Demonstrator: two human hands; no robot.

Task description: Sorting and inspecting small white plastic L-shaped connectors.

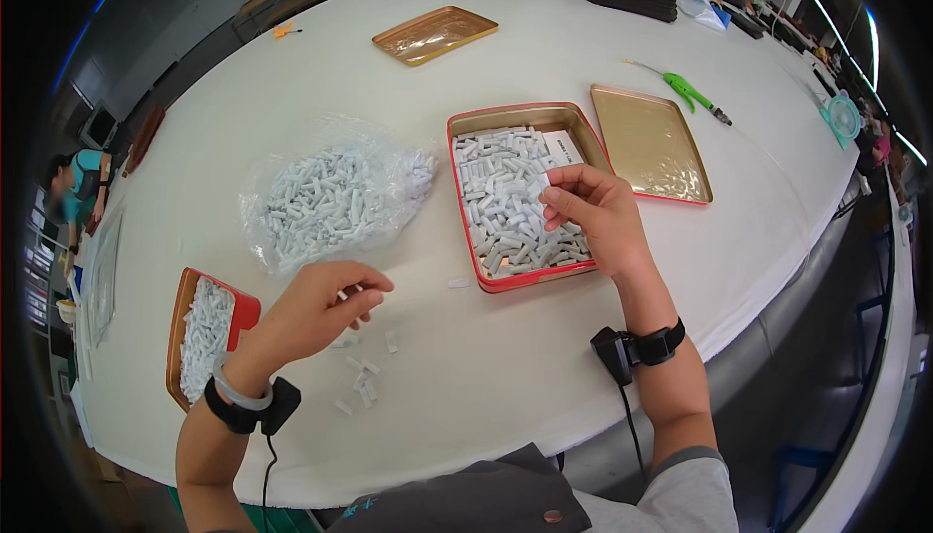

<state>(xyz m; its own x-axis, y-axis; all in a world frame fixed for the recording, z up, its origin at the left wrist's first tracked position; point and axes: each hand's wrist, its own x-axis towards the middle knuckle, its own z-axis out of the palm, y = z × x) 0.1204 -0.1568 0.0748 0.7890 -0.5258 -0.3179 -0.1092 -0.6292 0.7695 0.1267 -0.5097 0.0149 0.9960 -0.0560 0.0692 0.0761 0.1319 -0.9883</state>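
Left hand: the left hand (316,309) hovers at about 7 o'clock on the white table (622,67), fingers curled together and pinching one small white piece (343,294), lifted clear of the cloth so it can be turned over.
Loose pieces: a few scattered white pieces (362,378) lie just below that hand, within easy reach.
Right hand: the right hand (595,214) rests over the red tin tray (465,203) at about 3 o'clock, thumb and fingertips closed on a small white slip (540,186); whether it is paper or a label is hard to tell.
Tray contents: grey-white pieces (505,193) are packed in rows, presumably to fill it evenly.
Supply: a clear plastic bag (335,198) of the same pieces sits at 10 o'clock.
Side tin: a second red tin (209,329) at 8 o'clock, also filled.
Lid: a gold tray lid (651,144) beside the tray, at 2 o'clock.
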